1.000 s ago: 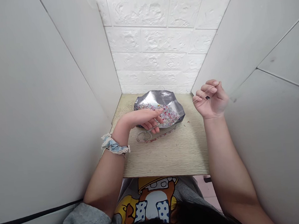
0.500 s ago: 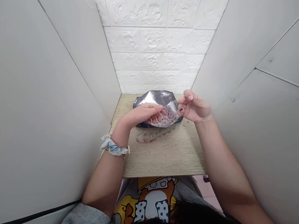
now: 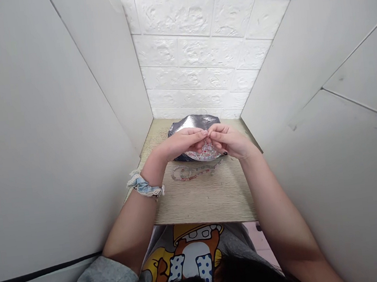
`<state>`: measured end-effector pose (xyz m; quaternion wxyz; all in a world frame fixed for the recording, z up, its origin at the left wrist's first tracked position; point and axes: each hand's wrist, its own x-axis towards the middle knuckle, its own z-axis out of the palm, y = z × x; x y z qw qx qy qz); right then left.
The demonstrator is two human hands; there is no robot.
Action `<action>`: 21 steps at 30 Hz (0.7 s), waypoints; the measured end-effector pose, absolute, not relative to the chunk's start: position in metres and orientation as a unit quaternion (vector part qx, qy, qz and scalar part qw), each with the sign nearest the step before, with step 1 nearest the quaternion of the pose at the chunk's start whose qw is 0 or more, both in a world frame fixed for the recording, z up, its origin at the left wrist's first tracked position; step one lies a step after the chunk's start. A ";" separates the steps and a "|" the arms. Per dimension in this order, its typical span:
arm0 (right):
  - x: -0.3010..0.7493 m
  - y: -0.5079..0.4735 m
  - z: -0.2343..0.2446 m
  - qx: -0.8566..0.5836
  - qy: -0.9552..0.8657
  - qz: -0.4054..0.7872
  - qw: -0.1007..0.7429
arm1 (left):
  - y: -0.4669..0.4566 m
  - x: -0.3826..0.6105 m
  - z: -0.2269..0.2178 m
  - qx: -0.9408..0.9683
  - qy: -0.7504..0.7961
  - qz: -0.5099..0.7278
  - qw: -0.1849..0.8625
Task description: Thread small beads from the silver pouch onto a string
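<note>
My left hand and my right hand meet fingertip to fingertip above a silver-lined bag. Thumb and fingers are pinched together on both, and whatever lies between them is too small to make out. Many small pink, white and red beads fill the bag's open lining, partly hidden by my hands. In front of the bag, a beaded string lies looped on the wooden tabletop. A small dark thing shows at the lower fingers of my right hand.
White panels close in the table on the left and right. A white brick-patterned wall stands behind the bag. A blue scrunchie with lace is around my left wrist.
My right hand has moved left and turned, so its fingertips now meet those of my left hand. The left hand has stayed nearly in place, its fingers closing into a pinch.
</note>
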<state>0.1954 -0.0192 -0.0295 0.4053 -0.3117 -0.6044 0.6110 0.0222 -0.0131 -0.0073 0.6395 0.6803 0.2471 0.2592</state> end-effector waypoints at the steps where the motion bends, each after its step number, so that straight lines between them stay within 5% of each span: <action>1: 0.194 -0.018 -0.030 -0.319 -0.607 0.600 0.412 | -0.013 0.022 -0.007 0.674 0.254 0.264 0.642; 9: 0.185 -0.014 -0.033 -0.429 -0.673 0.423 0.430 | -0.009 0.021 -0.010 0.659 0.312 0.282 0.624; 14: 0.180 -0.009 -0.047 -0.574 -0.768 0.155 0.238 | -0.004 0.020 -0.012 0.647 0.359 0.327 0.588; 17: 0.176 -0.006 -0.054 -0.591 -0.792 0.105 0.109 | -0.003 0.021 -0.011 0.638 0.387 0.347 0.568; 21: 0.169 -0.006 -0.058 -0.605 -0.791 0.082 0.043 | -0.004 0.022 -0.008 0.648 0.391 0.348 0.554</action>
